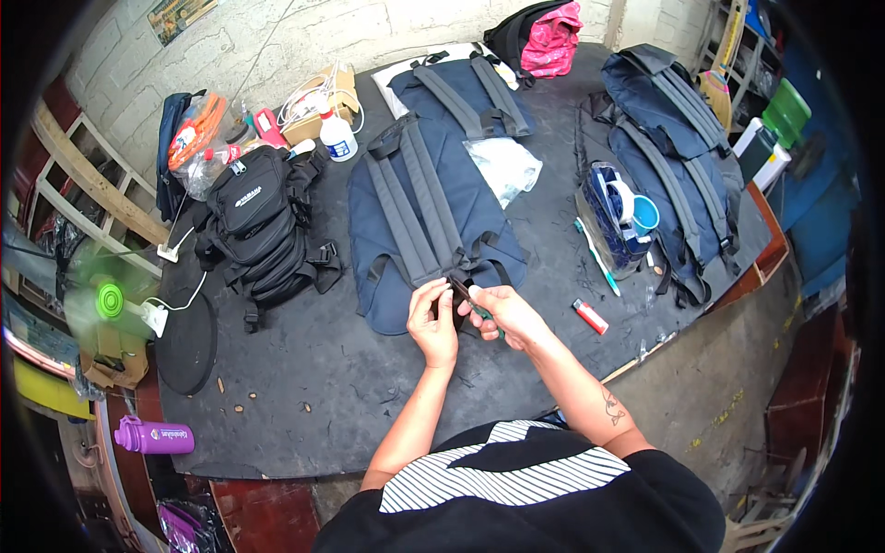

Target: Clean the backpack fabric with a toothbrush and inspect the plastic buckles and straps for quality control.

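Observation:
A navy backpack [485, 214] lies on the black table with its two grey padded straps [412, 198] facing up. At its near edge my left hand [431, 327] pinches a dark strap end or thread, too small to make out. My right hand [509, 315] is closed around a small cutting tool with green handles, which looks like scissors [489, 323]. The dark blades point toward the left fingertips. Fingers of both hands hide part of the strap and the tool.
Left stands a black backpack [253, 207]; behind it are a spray bottle [337, 138] and a box of cables [323, 97]. More navy backpacks [659, 147] lie right, near a toothbrush [599, 260], a lighter [590, 316] and a blue tape roll [644, 214]. A purple bottle [157, 435] is at lower left.

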`<act>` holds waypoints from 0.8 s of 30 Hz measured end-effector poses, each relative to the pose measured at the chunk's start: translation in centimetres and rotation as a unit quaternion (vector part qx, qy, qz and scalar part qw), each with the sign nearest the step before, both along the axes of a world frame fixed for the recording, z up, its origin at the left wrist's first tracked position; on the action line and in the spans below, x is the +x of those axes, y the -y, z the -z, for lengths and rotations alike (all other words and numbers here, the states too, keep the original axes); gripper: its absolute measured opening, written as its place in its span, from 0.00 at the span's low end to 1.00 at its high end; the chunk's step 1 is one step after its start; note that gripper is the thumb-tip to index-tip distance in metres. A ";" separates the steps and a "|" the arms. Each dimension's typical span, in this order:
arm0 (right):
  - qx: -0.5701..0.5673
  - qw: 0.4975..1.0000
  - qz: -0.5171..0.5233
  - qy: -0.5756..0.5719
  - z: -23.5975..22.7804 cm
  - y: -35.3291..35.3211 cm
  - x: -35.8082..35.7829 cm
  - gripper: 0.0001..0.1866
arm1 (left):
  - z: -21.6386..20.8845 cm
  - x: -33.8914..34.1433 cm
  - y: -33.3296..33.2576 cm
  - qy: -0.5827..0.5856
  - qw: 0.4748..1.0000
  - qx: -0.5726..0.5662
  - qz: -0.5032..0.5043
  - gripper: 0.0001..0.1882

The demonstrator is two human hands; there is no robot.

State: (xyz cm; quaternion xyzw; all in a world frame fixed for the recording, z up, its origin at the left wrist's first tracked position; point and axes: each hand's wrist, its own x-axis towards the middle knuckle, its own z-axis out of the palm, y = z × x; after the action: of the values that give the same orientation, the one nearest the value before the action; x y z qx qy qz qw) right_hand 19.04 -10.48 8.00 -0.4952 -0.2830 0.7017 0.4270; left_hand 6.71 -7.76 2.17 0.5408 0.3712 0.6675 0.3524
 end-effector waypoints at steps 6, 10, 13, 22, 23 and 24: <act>-0.003 1.000 0.004 -0.008 0.4 0.1 0.1 0.18 | -0.3 0.2 0.0 0.036 0.999 -0.022 0.015 0.04; 0.008 1.000 0.013 -0.011 0.5 0.0 -0.1 0.18 | -0.8 0.2 0.2 -0.062 0.998 0.024 -0.023 0.04; 0.031 0.999 0.036 -0.016 0.6 -0.1 0.1 0.17 | -1.5 0.2 0.4 -0.108 0.992 0.050 -0.039 0.06; 0.074 0.996 0.050 0.019 0.8 -0.1 0.0 0.16 | -1.4 -0.2 0.2 -0.197 0.970 0.129 -0.068 0.05; 0.075 0.996 0.049 0.019 0.9 -0.1 0.1 0.16 | -1.4 -0.1 0.3 -0.176 0.977 0.107 -0.060 0.05; 0.080 0.996 0.043 0.008 0.9 -0.1 0.3 0.16 | -1.4 0.0 0.4 -0.154 0.983 0.084 -0.052 0.05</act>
State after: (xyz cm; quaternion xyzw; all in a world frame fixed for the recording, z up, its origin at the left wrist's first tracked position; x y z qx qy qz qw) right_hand 19.30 -10.42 7.05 -0.4770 -0.3200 0.6540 0.4923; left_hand 6.69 -8.16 3.53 0.6446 0.3917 0.6224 0.2089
